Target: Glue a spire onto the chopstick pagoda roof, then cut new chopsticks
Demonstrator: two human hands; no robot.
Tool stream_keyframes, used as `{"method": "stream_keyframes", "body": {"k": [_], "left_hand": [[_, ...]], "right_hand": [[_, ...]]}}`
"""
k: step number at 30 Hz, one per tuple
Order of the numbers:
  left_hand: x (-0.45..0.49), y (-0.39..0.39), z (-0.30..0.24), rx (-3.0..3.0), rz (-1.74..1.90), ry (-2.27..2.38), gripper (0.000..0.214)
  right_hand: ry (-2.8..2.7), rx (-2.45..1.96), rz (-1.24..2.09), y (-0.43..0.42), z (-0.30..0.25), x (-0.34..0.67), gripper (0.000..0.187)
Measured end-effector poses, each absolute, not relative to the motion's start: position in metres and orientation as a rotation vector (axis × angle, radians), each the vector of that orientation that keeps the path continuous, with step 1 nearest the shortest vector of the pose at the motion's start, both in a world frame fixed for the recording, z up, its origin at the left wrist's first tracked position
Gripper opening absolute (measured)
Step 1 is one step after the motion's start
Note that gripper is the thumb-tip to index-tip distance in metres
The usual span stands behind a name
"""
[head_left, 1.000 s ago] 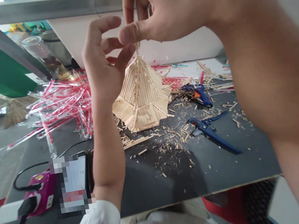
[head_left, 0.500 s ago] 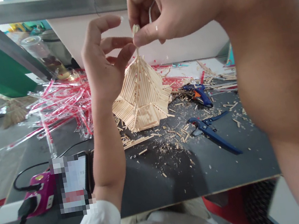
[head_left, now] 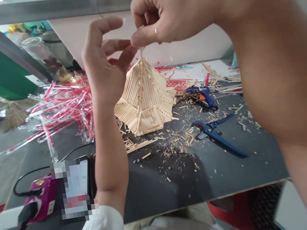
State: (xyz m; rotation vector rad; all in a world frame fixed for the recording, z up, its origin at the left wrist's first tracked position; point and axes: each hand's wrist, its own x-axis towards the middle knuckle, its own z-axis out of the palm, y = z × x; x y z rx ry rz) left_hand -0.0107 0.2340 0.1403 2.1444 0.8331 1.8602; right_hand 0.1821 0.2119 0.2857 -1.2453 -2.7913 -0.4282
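Observation:
A small tower roof built from pale wooden sticks (head_left: 144, 97) stands on the dark work board (head_left: 159, 184). My right hand (head_left: 173, 5) is closed in a pinch at the very tip of the roof, holding a small pale piece against the peak. My left hand (head_left: 105, 66) stands upright beside the roof's left slope, fingers spread and curled, its thumb touching the top of the roof just under the pinch.
Blue cutters (head_left: 218, 135) and a blue-orange glue gun (head_left: 205, 96) lie right of the model among stick offcuts. Red-and-clear wrappers (head_left: 60, 107) are heaped at left. A phone (head_left: 74, 189) and a magenta device (head_left: 42, 198) with cables sit at the near left edge.
My right hand lifted the small piece slightly off the peak, then lowered it back onto the tip. My left hand stayed beside the roof.

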Motion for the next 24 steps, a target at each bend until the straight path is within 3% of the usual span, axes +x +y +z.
{"method": "stream_keyframes", "body": {"k": [14,18,24], "left_hand": [[-0.0036,0.2264,0.1421,2.026,1.913,0.847,0.045],[-0.005,0.2277,0.1421,2.034,1.903,0.886,0.044],[-0.0084,0.2297,0.1403,2.028,1.879,0.823,0.041]], "right_hand": [[-2.738,-1.259,-0.383,0.2084,0.2837,0.1798,0.044],[-2.709,-1.262,-0.271,0.2065,0.2856,0.1804,0.053],[-2.781,-1.175,-0.139,0.2074,0.2884,0.1855,0.048]]}}
